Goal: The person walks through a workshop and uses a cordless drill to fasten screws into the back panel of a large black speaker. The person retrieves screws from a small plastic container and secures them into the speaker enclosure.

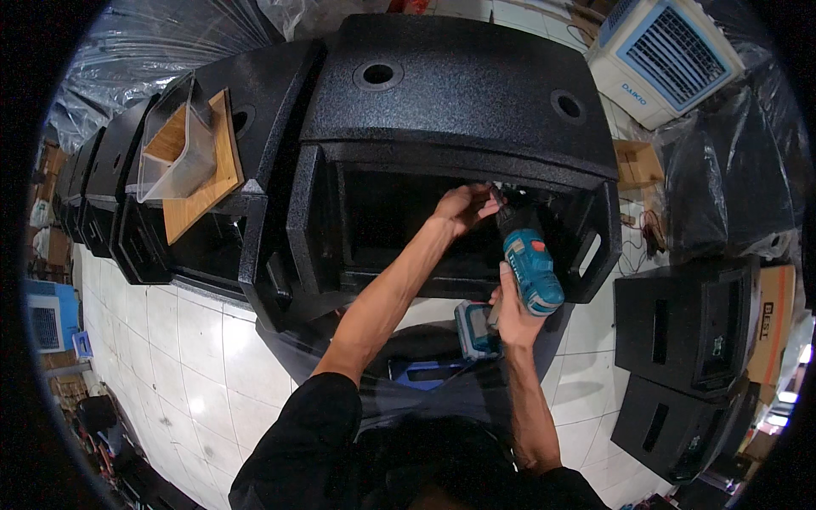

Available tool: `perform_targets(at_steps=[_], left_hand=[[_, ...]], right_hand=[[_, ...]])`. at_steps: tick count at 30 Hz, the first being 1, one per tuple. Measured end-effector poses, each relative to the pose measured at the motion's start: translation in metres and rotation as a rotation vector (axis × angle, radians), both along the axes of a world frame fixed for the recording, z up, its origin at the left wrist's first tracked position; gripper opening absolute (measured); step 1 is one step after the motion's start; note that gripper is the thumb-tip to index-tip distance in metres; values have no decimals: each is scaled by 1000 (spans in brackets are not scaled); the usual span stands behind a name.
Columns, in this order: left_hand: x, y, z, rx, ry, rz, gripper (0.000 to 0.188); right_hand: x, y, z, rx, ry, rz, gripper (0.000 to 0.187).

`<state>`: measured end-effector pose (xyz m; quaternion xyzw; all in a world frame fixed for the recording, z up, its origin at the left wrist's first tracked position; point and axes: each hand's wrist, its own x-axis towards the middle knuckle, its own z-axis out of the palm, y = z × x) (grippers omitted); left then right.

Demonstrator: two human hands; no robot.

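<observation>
My right hand (516,316) is wrapped round the grip of a teal and black cordless drill (534,270). Its chuck end points away from me, into the open front of a large black textured speaker cabinet (463,106). At the front of the drill, my left hand (463,208) has its fingers bent and pinched together close to the bit, near the cabinet's upper inner edge. Whatever those fingers hold is too small and dark to make out. The drill's battery (478,331) shows below the grip.
To the left, more black cabinets (115,183) stand in a row; a clear plastic bin (183,153) and a wooden board (204,195) rest on one. A white and blue air cooler (667,64) stands at far right. Two black boxes (680,327) are stacked on the right.
</observation>
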<state>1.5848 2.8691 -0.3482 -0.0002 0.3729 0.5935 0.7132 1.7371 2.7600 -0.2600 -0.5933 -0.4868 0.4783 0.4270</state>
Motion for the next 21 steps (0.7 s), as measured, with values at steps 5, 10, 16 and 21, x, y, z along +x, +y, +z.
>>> perform_targets(at_steps=[5,10,16,21], left_hand=[[-3,2,-4,-3,-35,19,36],[-5,8,2,19,-4,33,33],[-7,11,-3,45,-13,26,33],[-10,13,0,37,66,20,35]], right_hand=[[0,1,9,-62,6,28,13],[-2,8,15,-104,127,-16,13],[-4,13,17,-126,168,-31,15],[-7,16,22,-116,183,14,23]])
